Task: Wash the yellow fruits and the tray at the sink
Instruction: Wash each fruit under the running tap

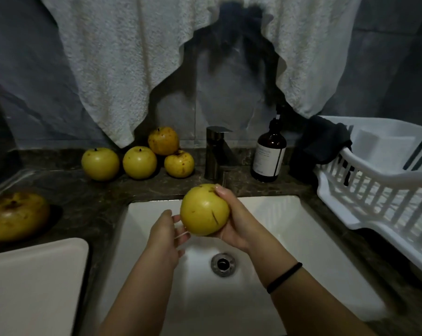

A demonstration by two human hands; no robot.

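Nearest to the camera, two bare forearms reach forward over the white rectangular sink (302, 226), and the right wrist carries a thin black band (284, 277). Between the arms lies the round metal drain (223, 264). To the left of the sink a cream flat tray with rounded corners (35, 275) lies on the dark stone bench (96, 195). The left hand (166, 236) is held with the palm turned to the right, its fingers loose and holding nothing; the tips are just beside the fruit, and I cannot tell if they touch it. The right hand (231, 221) is raised above the basin, and its fingers are curled around a round yellow fruit (204, 209), which it holds in the air below the dark metal faucet (216, 154). Further left, one brownish yellow fruit (16, 214) stands on the bench. Against the back wall is a group of four yellow fruits (139, 162), with one raised behind the others. Right of the faucet stands a brown pump bottle (269, 156), then a white plastic dish rack (375, 185) with a dark cloth (324, 141) over its edge. A white towel (113, 69) hangs on the wall.
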